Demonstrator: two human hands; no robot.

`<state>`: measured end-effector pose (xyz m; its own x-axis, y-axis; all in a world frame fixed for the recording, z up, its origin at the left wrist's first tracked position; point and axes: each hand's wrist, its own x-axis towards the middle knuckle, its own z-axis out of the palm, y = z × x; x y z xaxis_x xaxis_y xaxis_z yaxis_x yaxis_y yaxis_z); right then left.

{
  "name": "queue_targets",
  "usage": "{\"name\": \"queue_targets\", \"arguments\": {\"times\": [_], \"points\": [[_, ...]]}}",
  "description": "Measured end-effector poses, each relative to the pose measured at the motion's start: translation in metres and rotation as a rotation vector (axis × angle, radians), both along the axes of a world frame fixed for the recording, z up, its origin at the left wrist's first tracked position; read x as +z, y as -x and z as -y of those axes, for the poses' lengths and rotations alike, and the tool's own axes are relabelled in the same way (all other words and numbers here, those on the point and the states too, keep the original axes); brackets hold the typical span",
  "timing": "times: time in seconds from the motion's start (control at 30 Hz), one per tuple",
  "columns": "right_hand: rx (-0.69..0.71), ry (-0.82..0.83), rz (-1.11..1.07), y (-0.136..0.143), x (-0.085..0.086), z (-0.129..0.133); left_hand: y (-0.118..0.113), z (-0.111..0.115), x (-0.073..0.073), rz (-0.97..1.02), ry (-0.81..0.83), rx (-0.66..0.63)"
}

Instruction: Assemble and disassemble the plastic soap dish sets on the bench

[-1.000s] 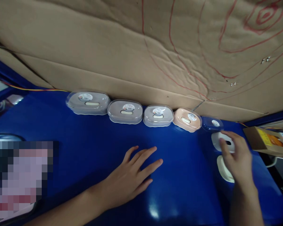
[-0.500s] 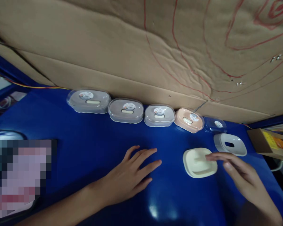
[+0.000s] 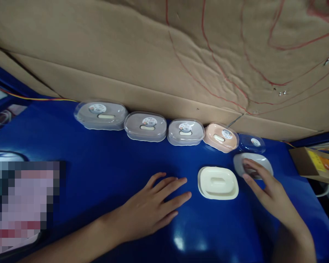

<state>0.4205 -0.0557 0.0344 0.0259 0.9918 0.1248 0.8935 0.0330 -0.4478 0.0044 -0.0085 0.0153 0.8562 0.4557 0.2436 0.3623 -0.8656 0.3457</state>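
My left hand (image 3: 156, 204) lies palm down on the blue table with its fingers spread, holding nothing. To its right a cream oval dish (image 3: 218, 183) with a raised bar in its middle rests on the table. My right hand (image 3: 268, 190) has thumb and fingers curled at the left part of a light grey oval piece (image 3: 263, 162), gripping it just right of the cream dish. The fingers hide the middle of the grey piece. Behind it lies a clear lid (image 3: 252, 144) with a round label.
Three grey lidded boxes (image 3: 185, 133) and a peach one (image 3: 221, 138) stand in a row against the cardboard wall (image 3: 112, 47). A cardboard box (image 3: 315, 164) is at the right, and a blurred-out screen (image 3: 24, 204) at the left.
My right hand has left the cream dish and taken hold of the grey piece, which has shifted left. The cream dish sits farther left. My left hand has barely moved.
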Motion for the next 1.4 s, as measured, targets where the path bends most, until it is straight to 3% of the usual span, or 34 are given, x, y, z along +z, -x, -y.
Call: {"name": "queue_targets", "arguments": {"times": [0.07,0.17,0.33,0.47,0.6,0.73,0.97,1.07,1.13,1.27,1.4], "points": [[0.042,-0.011,-0.078,0.011,0.007,0.002,0.0,0.0,0.0,0.008,0.001,0.001],[0.027,-0.079,-0.024,0.014,0.006,0.001,0.002,0.001,-0.003,0.017,0.001,-0.016],[0.069,0.078,0.155,0.013,-0.006,-0.001,0.004,0.005,-0.005,0.011,0.037,-0.105],[0.23,0.14,0.085,0.03,0.001,0.003,0.003,0.005,-0.004,0.031,0.043,-0.128],[0.193,0.036,0.141,0.036,0.004,0.004,0.001,0.003,-0.002,0.074,0.006,-0.083],[0.14,0.111,0.142,0.028,-0.003,0.001,0.002,0.001,-0.004,0.051,-0.005,-0.009],[0.262,0.253,0.061,0.038,0.001,0.009,0.001,0.001,-0.015,-0.012,0.035,0.135],[0.284,0.157,0.02,0.055,0.001,0.009,0.0,0.0,-0.016,-0.02,0.047,0.203],[0.339,0.069,-0.026,0.07,-0.001,0.008,-0.001,0.001,-0.016,-0.015,0.056,0.233],[0.587,0.072,0.019,0.103,-0.009,0.01,-0.003,0.004,-0.018,0.039,0.094,0.26],[0.725,0.004,0.095,0.13,-0.016,0.011,-0.004,0.008,-0.024,0.127,0.154,0.227]]}}
